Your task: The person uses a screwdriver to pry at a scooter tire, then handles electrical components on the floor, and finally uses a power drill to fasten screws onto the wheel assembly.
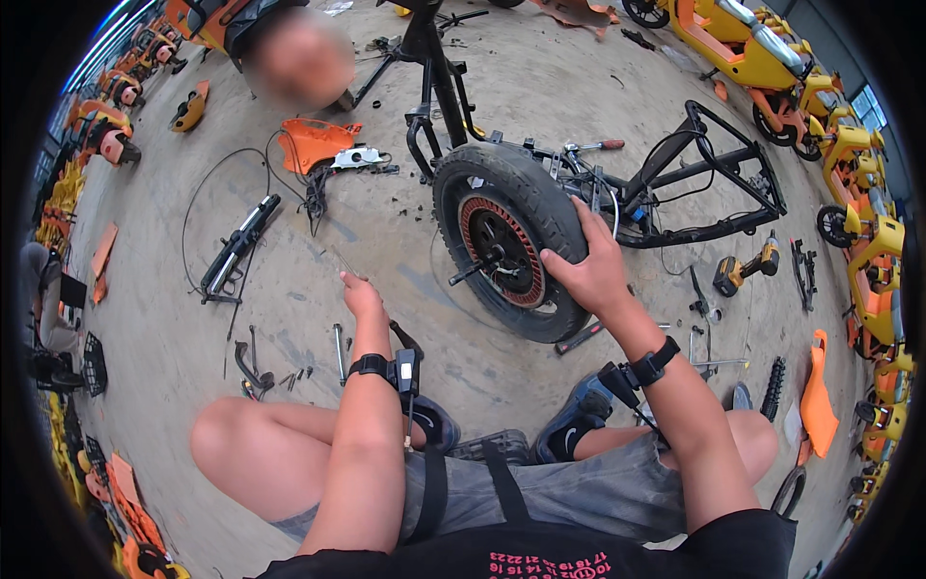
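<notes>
Tyre [542, 205]: matt black rubber, rough tread. Floor [395, 236]: dull, scuffed concrete. Frame [666, 160]: dark metal, faint sheen. Orange panel [819, 410]: smooth plastic.

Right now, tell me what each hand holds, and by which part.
The left hand seems to pinch a thin rod by its near end. The right hand lies spread against the right side of the tyre; whether it grips cannot be told.

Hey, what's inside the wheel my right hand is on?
Inside the black tyre are a reddish ring, a dark centre and an axle sticking out toward your left. Whatever lies behind them is covered; your right hand hides part of the tyre.
</notes>
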Tool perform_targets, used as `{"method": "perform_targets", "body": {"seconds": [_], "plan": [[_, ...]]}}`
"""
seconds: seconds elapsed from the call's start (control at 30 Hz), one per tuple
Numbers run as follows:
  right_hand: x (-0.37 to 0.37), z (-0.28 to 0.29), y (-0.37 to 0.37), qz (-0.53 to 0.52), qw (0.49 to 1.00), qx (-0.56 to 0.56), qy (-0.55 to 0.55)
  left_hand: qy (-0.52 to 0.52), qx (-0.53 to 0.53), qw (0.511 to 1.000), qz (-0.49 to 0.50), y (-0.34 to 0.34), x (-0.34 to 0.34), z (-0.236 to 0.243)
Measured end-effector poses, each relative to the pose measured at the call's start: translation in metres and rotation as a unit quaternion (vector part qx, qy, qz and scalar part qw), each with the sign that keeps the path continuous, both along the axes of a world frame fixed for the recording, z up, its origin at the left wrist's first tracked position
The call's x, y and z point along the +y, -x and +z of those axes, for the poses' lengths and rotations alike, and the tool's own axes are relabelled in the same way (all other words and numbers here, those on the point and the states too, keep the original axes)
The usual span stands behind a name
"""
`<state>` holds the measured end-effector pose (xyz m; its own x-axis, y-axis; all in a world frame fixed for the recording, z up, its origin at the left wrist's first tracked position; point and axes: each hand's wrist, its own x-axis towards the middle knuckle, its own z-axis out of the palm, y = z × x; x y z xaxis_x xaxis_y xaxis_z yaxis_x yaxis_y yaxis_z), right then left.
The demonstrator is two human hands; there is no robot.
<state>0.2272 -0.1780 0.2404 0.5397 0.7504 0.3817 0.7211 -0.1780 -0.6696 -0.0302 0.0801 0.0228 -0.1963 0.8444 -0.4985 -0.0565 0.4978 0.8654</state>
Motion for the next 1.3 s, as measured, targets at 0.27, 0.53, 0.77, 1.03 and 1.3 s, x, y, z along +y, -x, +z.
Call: {"method": "perform_targets", "body": {"seconds": [0.27, 0.53, 0.77, 1.03, 1.3], "plan": [[0.014, 0.006, 0.054, 0.04, 0.999, 0.017, -0.005, 0.028, 0.144, 0.973, -0.18, 0.026, 0.05, 0.044], [0.021, -0.001, 0.114, 0.114, 0.992, -0.056, 0.008, -0.104, -0.181, 0.914, -0.349, -0.064, -0.038, 0.222], [0.04, 0.002, 0.104, 0.281, 0.952, 0.115, 0.04, -0.121, -0.041, 0.958, -0.258, 0.002, -0.035, 0.209], [0.045, -0.03, 0.051, 0.271, 0.784, 0.217, 0.514, -0.118, -0.071, 0.946, -0.293, 0.022, -0.012, 0.183], [0.036, -0.157, 0.083, 0.132, 0.89, 0.271, 0.341, -0.098, -0.057, 0.945, -0.307, 0.029, -0.009, 0.187]]}}
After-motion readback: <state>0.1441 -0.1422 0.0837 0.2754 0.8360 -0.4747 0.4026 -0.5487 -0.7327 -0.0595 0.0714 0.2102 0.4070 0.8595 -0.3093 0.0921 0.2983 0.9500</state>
